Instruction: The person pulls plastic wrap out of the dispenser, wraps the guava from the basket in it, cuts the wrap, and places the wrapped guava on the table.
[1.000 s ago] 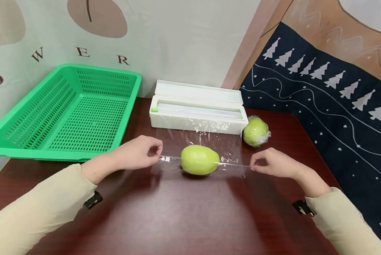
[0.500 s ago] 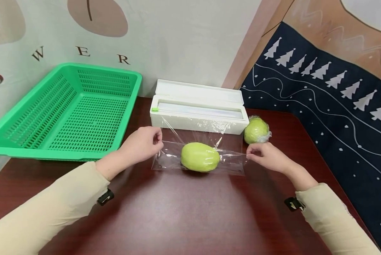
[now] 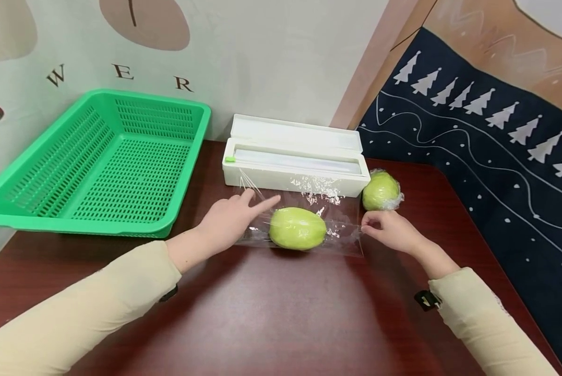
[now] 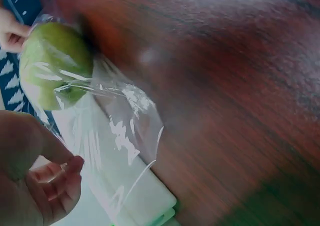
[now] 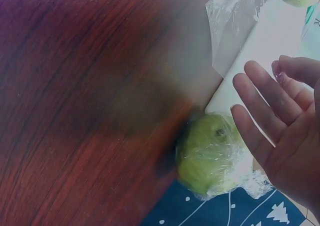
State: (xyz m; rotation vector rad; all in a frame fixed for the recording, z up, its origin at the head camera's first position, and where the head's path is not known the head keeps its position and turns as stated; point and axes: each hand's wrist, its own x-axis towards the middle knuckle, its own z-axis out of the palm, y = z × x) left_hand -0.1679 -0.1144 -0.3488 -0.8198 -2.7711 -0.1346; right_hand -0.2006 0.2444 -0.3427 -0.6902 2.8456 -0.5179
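Observation:
A smooth oval green fruit [image 3: 297,228] lies on the table under a sheet of clear plastic wrap [image 3: 346,237]. The sheet runs from a long white wrap dispenser [image 3: 296,131], whose lid stands up, and folds forward over the fruit. My left hand [image 3: 224,224] lies at the sheet's left side, its index finger stretched toward the fruit's far side. In the left wrist view, wrap [image 4: 122,136] spreads loose beside this hand. My right hand [image 3: 393,230] pinches the right end of the folded edge between thumb and index finger; its other fingers [image 5: 270,98] reach out loosely.
A second green fruit [image 3: 381,191], wrapped in film, sits against the dispenser's right end. The green slotted basket [image 3: 193,156] stands at the left. Behind the dark red table [image 3: 281,313] hang a pale printed cloth and a dark blue tree-patterned one.
Both hands have lifted the wrap's near edge and carried it back over the fruit. The left hand has since loosened its pinch, extended its index finger and shifted right.

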